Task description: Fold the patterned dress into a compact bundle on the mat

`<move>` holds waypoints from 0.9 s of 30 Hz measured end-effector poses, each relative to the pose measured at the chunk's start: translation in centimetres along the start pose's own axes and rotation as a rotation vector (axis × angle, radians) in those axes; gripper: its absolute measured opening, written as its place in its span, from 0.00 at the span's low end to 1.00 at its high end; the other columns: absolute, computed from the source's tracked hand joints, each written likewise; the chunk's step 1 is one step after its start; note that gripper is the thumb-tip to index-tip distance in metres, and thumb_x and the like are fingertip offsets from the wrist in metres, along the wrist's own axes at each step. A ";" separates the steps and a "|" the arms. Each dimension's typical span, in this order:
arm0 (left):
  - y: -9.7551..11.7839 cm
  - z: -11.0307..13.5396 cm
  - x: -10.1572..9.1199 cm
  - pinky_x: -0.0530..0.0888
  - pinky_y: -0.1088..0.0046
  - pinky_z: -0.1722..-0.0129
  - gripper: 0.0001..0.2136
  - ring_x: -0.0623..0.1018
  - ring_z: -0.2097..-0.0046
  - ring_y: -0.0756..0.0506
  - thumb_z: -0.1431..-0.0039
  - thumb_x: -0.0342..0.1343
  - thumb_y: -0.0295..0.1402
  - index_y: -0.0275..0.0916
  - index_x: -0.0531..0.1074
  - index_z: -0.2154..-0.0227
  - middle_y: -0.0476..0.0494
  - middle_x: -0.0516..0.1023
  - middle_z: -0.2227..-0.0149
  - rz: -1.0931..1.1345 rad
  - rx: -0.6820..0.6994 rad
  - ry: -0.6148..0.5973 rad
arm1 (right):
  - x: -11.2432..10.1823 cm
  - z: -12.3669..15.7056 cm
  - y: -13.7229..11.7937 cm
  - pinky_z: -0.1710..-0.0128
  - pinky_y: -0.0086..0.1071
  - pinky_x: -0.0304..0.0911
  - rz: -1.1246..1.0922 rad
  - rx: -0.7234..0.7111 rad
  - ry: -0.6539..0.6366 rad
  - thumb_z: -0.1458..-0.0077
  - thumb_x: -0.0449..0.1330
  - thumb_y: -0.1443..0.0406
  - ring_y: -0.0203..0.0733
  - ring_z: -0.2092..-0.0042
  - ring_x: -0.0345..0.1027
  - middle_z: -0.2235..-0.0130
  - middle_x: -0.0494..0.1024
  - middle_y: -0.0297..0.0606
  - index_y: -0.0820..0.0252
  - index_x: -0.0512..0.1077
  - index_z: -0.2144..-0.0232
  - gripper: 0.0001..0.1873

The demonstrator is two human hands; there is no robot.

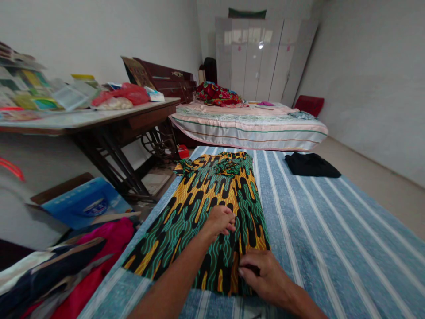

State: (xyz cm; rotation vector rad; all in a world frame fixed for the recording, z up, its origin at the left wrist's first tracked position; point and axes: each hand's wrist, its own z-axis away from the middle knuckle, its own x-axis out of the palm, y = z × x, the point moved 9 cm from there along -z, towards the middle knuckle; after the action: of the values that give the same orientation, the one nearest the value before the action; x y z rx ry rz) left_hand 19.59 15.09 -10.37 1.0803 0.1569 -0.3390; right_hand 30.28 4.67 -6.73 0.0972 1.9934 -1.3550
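The patterned dress (195, 217) lies along the striped bedsheet's (318, 230) left edge. Curled left hand (221, 220) and right hand (261, 274) partly hide it; whether either grips fabric, I cannot tell.

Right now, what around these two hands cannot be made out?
Head view:
Left hand: whether it touches the patterned garment, hidden beneath the hand.
Right hand: whether it grips cloth, hidden by curled fingers.
Clothes pile: full extent, cut off by left and bottom edges.
Blue box: print, small and blurred.
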 end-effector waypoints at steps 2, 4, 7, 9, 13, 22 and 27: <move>0.2 -0.9 0.3 0.64 0.83 0.83 0.04 0.75 0.78 0.53 0.46 0.51 0.30 0.35 0.65 0.70 0.45 0.75 0.71 0.013 -0.025 0.024 | -0.6 0.1 0.9 0.73 0.25 0.55 -0.136 0.059 0.051 0.49 0.54 0.68 0.32 0.74 0.62 0.78 0.69 0.29 0.59 0.71 0.77 0.08; 0.3 -1.6 0.5 0.64 0.82 0.83 0.05 0.75 0.79 0.52 0.45 0.51 0.31 0.35 0.64 0.67 0.45 0.75 0.72 0.024 -0.047 0.046 | -1.2 0.3 1.8 0.75 0.25 0.54 -0.260 0.108 0.107 0.50 0.55 0.66 0.32 0.75 0.60 0.79 0.67 0.29 0.59 0.71 0.78 0.08; 0.3 -2.4 0.7 0.62 0.82 0.83 0.06 0.75 0.80 0.52 0.45 0.52 0.31 0.35 0.64 0.66 0.48 0.73 0.74 0.041 -0.073 0.064 | -1.9 0.6 2.8 0.75 0.26 0.54 -0.425 0.147 0.172 0.50 0.57 0.63 0.33 0.76 0.59 0.79 0.67 0.30 0.60 0.72 0.78 0.09; 0.3 -2.9 0.9 0.60 0.82 0.84 0.07 0.74 0.81 0.52 0.45 0.53 0.32 0.35 0.63 0.67 0.49 0.72 0.76 0.053 -0.091 0.070 | -2.4 0.8 3.3 0.75 0.27 0.54 -0.514 0.158 0.206 0.50 0.58 0.61 0.33 0.76 0.59 0.79 0.67 0.30 0.59 0.73 0.78 0.10; 0.4 -3.8 1.0 0.54 0.82 0.87 0.08 0.68 0.85 0.54 0.44 0.51 0.34 0.34 0.64 0.71 0.52 0.67 0.82 0.081 -0.120 0.074 | -3.1 1.0 3.6 0.74 0.28 0.55 -0.624 0.154 0.250 0.51 0.60 0.57 0.34 0.75 0.60 0.79 0.69 0.32 0.58 0.74 0.78 0.12; 2.7 -5.6 0.4 0.54 0.81 0.85 0.07 0.59 0.86 0.57 0.52 0.55 0.27 0.35 0.64 0.82 0.54 0.64 0.86 0.048 -0.028 0.122 | -2.3 0.7 3.0 0.75 0.28 0.54 -0.641 0.159 0.193 0.52 0.61 0.55 0.33 0.76 0.59 0.79 0.68 0.32 0.59 0.73 0.79 0.14; 3.3 -6.1 -1.6 0.58 0.81 0.81 0.06 0.62 0.82 0.56 0.59 0.56 0.22 0.36 0.65 0.83 0.57 0.61 0.86 -0.029 0.070 0.248 | -0.9 -0.1 2.1 0.76 0.26 0.53 -0.551 0.148 0.134 0.50 0.59 0.58 0.32 0.77 0.58 0.80 0.67 0.31 0.61 0.72 0.78 0.13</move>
State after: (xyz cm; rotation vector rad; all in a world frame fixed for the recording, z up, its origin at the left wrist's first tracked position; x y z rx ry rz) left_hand 19.46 22.20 -9.97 1.1889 0.3836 -0.2370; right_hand 31.80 5.95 -7.86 -0.3256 2.1158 -1.8818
